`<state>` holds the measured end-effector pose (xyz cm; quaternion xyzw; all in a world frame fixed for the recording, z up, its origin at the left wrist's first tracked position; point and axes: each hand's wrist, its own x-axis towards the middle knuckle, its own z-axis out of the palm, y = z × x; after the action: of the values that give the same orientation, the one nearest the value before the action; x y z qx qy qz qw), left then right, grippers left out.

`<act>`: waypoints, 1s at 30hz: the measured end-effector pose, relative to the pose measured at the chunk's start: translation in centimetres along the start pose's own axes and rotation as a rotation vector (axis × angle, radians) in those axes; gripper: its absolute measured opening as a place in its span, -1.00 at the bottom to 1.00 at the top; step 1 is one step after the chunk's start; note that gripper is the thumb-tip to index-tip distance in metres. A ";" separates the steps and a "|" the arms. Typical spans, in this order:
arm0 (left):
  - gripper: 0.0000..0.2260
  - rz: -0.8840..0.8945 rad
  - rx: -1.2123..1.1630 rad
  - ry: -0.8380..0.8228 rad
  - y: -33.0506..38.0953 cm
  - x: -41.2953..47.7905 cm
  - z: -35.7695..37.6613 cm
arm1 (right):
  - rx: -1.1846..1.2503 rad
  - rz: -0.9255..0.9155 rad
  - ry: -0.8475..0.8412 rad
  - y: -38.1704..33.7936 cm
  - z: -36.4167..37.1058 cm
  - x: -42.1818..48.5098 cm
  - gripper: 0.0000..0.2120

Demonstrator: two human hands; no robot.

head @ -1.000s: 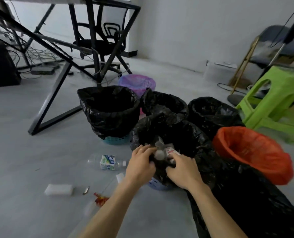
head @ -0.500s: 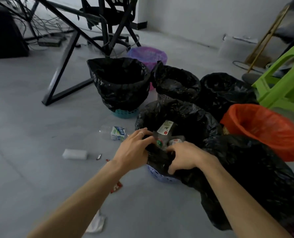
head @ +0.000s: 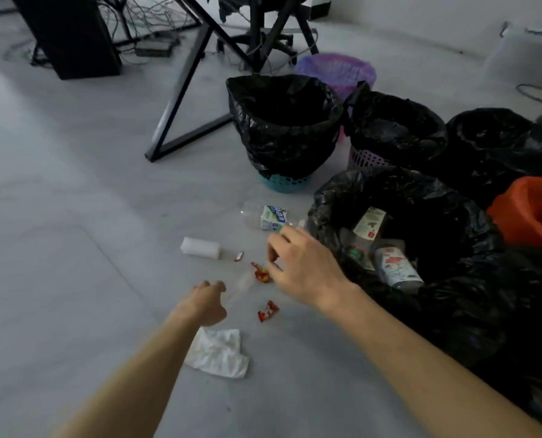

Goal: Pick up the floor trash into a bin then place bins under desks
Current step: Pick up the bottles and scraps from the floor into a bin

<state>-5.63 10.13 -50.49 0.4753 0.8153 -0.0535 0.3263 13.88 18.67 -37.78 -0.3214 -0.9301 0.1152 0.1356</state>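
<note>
The nearest bin, lined with a black bag (head: 399, 184), stands at the right and holds several bottles (head: 396, 270). Left of it on the floor lie a clear bottle with a white-green label (head: 272, 218), a white foam block (head: 200, 248), two red wrappers (head: 261, 275) (head: 268, 311), a clear plastic piece (head: 241, 284) and a crumpled white tissue (head: 219, 352). My right hand (head: 301, 267) hovers over the upper red wrapper, thumb and fingers apart. My left hand (head: 208, 303) is curled beside the clear plastic piece; whether it grips it is unclear.
A teal bin (head: 282, 181) and a pink bin (head: 366, 158), both black-lined, stand behind, with a purple-lined bin (head: 336, 69), another black-lined bin (head: 491, 131) and an orange-lined bin (head: 529, 210). A black desk leg (head: 184, 90), chair base (head: 263, 42), cables and a black box (head: 67, 36) fill the back.
Both hands have left the rim of the nearest bin and moved left and down to the floor litter. The bottles now lie inside that bin. The camera has tilted down.
</note>
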 end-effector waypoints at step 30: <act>-0.83 0.024 -0.565 0.560 1.2 -1.8 -5.2 | 0.214 0.270 -0.228 1.0 -0.5 4.8 -0.76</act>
<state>-6.53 11.56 -45.14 0.3725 0.8497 0.3083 0.2101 10.99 22.54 -36.74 -0.4120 -0.8702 0.2663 0.0464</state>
